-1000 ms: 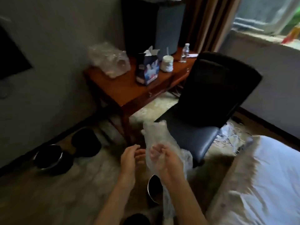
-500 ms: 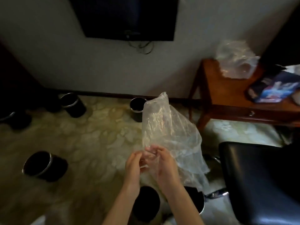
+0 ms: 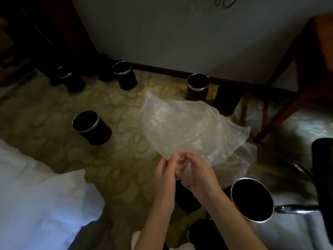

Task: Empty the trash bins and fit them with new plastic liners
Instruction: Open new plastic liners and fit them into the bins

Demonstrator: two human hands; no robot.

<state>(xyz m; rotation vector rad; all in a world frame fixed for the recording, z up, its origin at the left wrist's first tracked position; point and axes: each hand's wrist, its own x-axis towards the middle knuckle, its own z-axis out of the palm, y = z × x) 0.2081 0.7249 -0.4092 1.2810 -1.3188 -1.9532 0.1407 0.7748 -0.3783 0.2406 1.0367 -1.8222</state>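
- The left hand (image 3: 164,171) and right hand (image 3: 201,175) meet low in the middle of the view, with fingers curled and knuckles almost touching.
- Both pinch the lower edge of the liner (image 3: 194,130), and some of the film is bunched in the right palm.
- The liner is clear and crinkled. It billows from the hands toward 12 and 1 o'clock, in the air above the floor and inside no bin.
- The floor (image 3: 115,159) is carpet with a pale yellow-green pebble pattern. It is dim for the most part and brighter toward 3 o'clock.
- The near bin (image 3: 252,200) is black with a bright metal rim. It stands at 4 o'clock of the hands, just beside the right forearm, and its open mouth is dark.
- The left bin (image 3: 91,127) stands alone on the carpet at 10 o'clock of the hands.
- The wall bin (image 3: 198,87) stands at 12 o'clock beyond the liner, near the skirting (image 3: 162,70). The dark bin (image 3: 227,101) is just to its right.
- The corner bin (image 3: 124,75) stands at 11 o'clock. The shapes behind it are too dim to count.
- A plain grey wall (image 3: 180,33) fills the top of the view, with a dark cabinet (image 3: 59,33) against it at 10 o'clock.
- Reddish wooden table legs (image 3: 281,98) slant down at 2 o'clock.
- A chrome chair base (image 3: 295,207) lies at 4 o'clock, just behind the near bin.
- White bedding (image 3: 36,195) spreads across 8 o'clock.
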